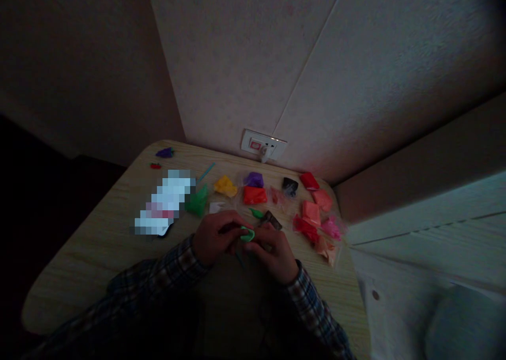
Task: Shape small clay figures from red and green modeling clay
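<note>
A small piece of light green modelling clay (pixel 247 235) is pinched between both hands above the table. My left hand (pixel 216 237) grips it from the left with thumb and fingertips. From the right, my right hand (pixel 276 252) holds its other side, fingers bent. Just beyond the hands lie a darker green leaf-shaped piece (pixel 256 213) and a dark brown packet (pixel 273 220). A thin bluish stick (pixel 240 260) shows below the left fingers; whether it is held, I cannot tell.
On the wooden table (pixel 98 254) lie a phone with a blurred screen (pixel 164 204), a green packet (pixel 197 201), a yellow packet (pixel 225 185), an orange-red packet (pixel 255 195) and several red and pink packets (pixel 311 213). A purple figure (pixel 165 153) sits far left. A wall socket (pixel 263 144) is behind.
</note>
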{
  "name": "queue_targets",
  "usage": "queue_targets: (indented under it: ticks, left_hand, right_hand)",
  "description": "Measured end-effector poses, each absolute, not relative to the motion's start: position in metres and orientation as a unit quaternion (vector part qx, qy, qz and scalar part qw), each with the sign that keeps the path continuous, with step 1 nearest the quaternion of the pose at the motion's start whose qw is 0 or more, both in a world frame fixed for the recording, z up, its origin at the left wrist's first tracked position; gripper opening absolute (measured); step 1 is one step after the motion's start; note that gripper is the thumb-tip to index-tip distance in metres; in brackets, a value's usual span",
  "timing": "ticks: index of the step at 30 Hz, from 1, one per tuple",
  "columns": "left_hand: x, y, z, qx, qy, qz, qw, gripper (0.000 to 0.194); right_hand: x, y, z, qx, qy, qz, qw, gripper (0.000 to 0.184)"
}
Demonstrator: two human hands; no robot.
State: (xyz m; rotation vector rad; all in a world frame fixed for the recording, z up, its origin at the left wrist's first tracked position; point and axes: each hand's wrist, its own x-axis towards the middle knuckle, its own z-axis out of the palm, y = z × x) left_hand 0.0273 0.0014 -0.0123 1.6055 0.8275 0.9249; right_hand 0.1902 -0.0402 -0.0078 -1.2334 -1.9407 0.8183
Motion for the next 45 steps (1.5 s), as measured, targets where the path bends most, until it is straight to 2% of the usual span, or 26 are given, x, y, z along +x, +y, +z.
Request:
queue_targets:
  ticks: [4,9,15,22,28,32,35,38,41,45]
  left_hand:
    - [0.026,-0.001,-0.014,0.753,0.315,0.360,0.453,0.025]
    - [0.025,-0.007,-0.016,0.822,0.267,0.364,0.347,0.037]
    - [0.028,-0.008,-0.012,0.796,0.318,0.327,0.398,0.027]
    - [0.031,-0.004,-0.013,0.738,0.372,0.279,0.490,0.018]
    - [0.028,0.005,-0.013,0.648,0.378,0.332,0.573,0.012]
    - [0.028,0.003,-0.014,0.690,0.383,0.329,0.519,0.009]
    - [0.027,-0.001,-0.017,0.726,0.362,0.327,0.484,0.019]
    - [0.026,-0.004,-0.018,0.727,0.343,0.329,0.495,0.028]
    - [0.026,-0.007,-0.019,0.726,0.339,0.330,0.499,0.029]
    - [0.024,-0.008,-0.021,0.799,0.305,0.344,0.388,0.024]
  right_hand:
    - [0.189,-0.040,-0.012,-0.547,-0.719,0.240,0.355,0.041]
    - [0.189,-0.041,-0.008,-0.573,-0.708,0.205,0.358,0.024]
    - [0.186,-0.045,-0.014,-0.534,-0.754,0.161,0.349,0.031]
    - [0.186,-0.046,-0.028,-0.525,-0.796,0.088,0.287,0.030]
    - [0.185,-0.044,-0.017,-0.519,-0.783,0.186,0.290,0.020]
    - [0.186,-0.042,-0.013,-0.523,-0.755,0.251,0.307,0.031]
    - [0.188,-0.041,-0.014,-0.537,-0.736,0.271,0.311,0.034]
    - [0.188,-0.040,-0.014,-0.551,-0.725,0.268,0.314,0.035]
    - [0.188,-0.041,-0.014,-0.548,-0.724,0.264,0.325,0.043]
    - [0.187,-0.042,-0.012,-0.546,-0.724,0.272,0.323,0.050]
